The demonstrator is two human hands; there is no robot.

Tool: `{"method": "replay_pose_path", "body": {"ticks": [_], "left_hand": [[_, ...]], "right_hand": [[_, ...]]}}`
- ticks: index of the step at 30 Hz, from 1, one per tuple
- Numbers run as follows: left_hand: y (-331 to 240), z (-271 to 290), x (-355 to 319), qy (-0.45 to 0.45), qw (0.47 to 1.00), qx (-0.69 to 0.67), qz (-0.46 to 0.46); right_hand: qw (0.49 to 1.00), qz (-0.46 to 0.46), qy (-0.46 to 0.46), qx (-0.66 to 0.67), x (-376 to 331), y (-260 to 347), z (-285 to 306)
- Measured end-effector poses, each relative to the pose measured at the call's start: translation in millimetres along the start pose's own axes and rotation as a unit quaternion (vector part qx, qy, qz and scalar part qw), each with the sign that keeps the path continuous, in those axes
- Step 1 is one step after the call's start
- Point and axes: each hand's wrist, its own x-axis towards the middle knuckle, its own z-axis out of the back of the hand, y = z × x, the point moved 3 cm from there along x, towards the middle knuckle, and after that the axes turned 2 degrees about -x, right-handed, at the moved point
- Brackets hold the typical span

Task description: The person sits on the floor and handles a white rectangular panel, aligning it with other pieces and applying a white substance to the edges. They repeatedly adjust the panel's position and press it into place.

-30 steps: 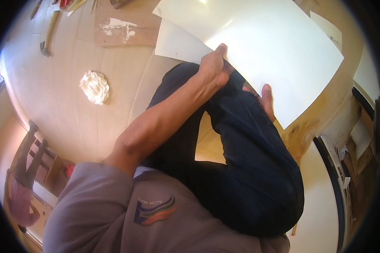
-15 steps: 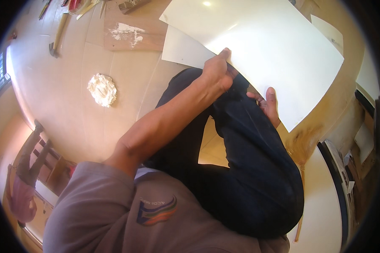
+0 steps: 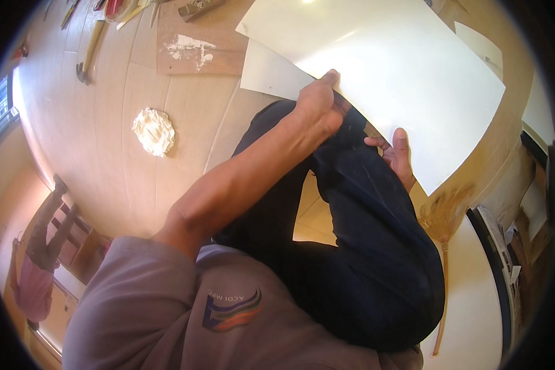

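Observation:
A large, stiff white sheet (image 3: 407, 80) with a glossy face is held tilted over my bent knee. My left hand (image 3: 320, 102) grips its near edge, with the thumb on top and the fingers tucked underneath. Farther right along the same edge is my right hand (image 3: 398, 160); its thumb rests over the sheet near the closest corner, and its other fingers curl below the edge, partly hidden. Another pale sheet (image 3: 268, 71) lies on the floor beneath, mostly covered by the held one.
Crumpled white cloth or paper (image 3: 154, 132) lies on the floor at left. Beyond it are a hammer (image 3: 89, 55), a white-stained wooden board (image 3: 222, 58) and a hand plane (image 3: 197, 7). A broom (image 3: 444, 231) lies at right. Another person (image 3: 37, 271) stands at far left.
The view has shifted slightly, so the floor things appear a little farther right. Both hands keep their hold on the sheet, which has barely moved.

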Motion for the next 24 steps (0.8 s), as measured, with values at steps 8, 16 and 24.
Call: {"method": "replay_pose_path", "body": {"ticks": [8, 16, 24], "left_hand": [[-3.3, -3.9, -6.8, 0.025, 0.999, 0.018, -0.014], [-6.9, -5.7, -12.8, 0.012, 1.000, -0.006, -0.015], [-8.8, -10.1, -23.3, -0.002, 1.000, -0.008, -0.012]], "right_hand": [[0.999, 0.004, 0.042, 0.009, 12.2, -2.2, 18.5], [0.999, 0.018, 0.035, 0.004, 1.8, 3.9, 9.5], [0.994, 0.097, 0.051, -0.008, 6.7, 1.5, 16.6]]}}
